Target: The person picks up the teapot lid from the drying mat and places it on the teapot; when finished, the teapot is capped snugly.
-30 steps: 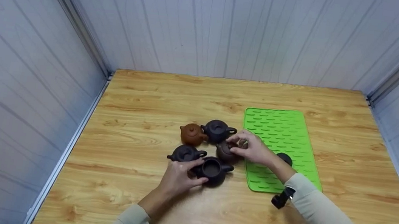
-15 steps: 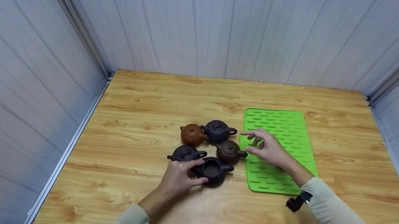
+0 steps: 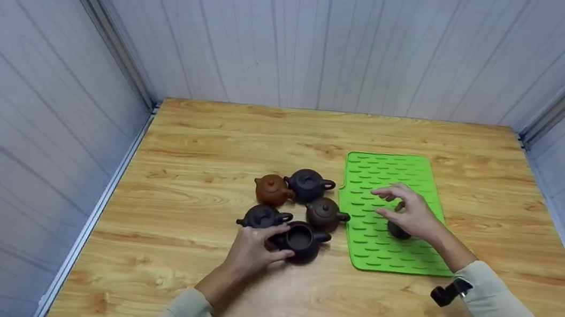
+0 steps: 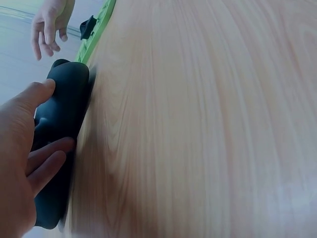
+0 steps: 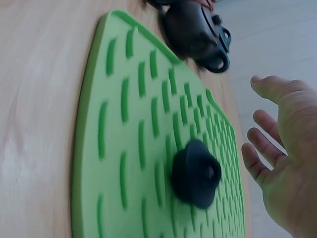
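Note:
My left hand [image 3: 251, 250] holds a black teapot [image 3: 307, 253] without a lid, thumb on one side and fingers on the other; its dark inside shows from above. In the left wrist view the black teapot [image 4: 68, 96] stands on the wooden table. My right hand [image 3: 409, 213] is over the green mat [image 3: 388, 166] with loosely bent fingers and nothing in them. Below it a black teapot lid [image 5: 198, 174] with a looped knob lies on the mat, partly hidden by the hand in the head view.
Left of the mat stand a dark brown teapot [image 3: 323, 215], an orange-brown teapot [image 3: 271, 191] and a black teapot [image 3: 306, 187], all lidded. Another black teapot [image 3: 260, 216] is partly behind my left hand. Pale panel walls [image 3: 297, 36] enclose the wooden table [image 3: 198, 143].
My right hand has left the dark brown teapot, whose lid now sits on it in full view, and moved right over the mat toward the black lid. My left hand has stayed put.

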Action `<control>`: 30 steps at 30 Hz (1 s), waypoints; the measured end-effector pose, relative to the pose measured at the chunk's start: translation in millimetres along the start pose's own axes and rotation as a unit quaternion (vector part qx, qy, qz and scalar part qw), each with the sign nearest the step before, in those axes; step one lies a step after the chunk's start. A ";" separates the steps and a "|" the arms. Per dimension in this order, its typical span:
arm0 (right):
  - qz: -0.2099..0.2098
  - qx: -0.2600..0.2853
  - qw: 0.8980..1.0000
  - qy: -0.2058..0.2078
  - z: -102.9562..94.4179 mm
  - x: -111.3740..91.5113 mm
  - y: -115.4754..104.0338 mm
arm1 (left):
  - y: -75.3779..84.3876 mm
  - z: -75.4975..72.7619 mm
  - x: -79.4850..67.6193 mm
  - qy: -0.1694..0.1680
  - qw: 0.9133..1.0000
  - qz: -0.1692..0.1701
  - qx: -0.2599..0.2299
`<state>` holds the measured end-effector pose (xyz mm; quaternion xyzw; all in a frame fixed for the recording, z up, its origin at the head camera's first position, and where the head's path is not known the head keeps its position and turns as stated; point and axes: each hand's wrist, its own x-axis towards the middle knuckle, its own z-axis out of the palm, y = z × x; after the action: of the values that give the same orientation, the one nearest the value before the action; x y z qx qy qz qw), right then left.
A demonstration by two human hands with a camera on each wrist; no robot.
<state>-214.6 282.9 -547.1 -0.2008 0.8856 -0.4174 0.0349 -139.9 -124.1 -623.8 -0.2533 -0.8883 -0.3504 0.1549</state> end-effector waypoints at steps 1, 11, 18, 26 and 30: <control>0.003 -0.005 1.000 0.000 -3.1 -2.4 1.1 | -5.3 3.7 -1.2 -0.004 1.000 -0.006 -0.007; -0.007 -0.037 0.999 -0.003 -23.4 -27.0 20.7 | 1.3 -1.7 0.0 0.015 0.999 0.030 -0.003; -0.006 -0.046 0.999 -0.010 -28.7 -38.5 34.2 | 13.0 -9.4 4.3 -0.005 1.000 0.004 -0.007; 0.019 -0.032 0.999 -0.036 -31.1 -46.7 44.0 | 20.6 -17.3 10.8 -0.041 0.999 -0.026 -0.009; 0.024 -0.021 0.999 -0.036 -28.9 -49.2 47.6 | 18.5 -17.6 12.1 -0.049 0.998 -0.027 -0.015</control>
<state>-191.6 350.0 -569.4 -0.1953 0.8967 -0.3905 0.0726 -137.8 -120.7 -595.8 -0.2486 -0.8960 -0.3546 0.0981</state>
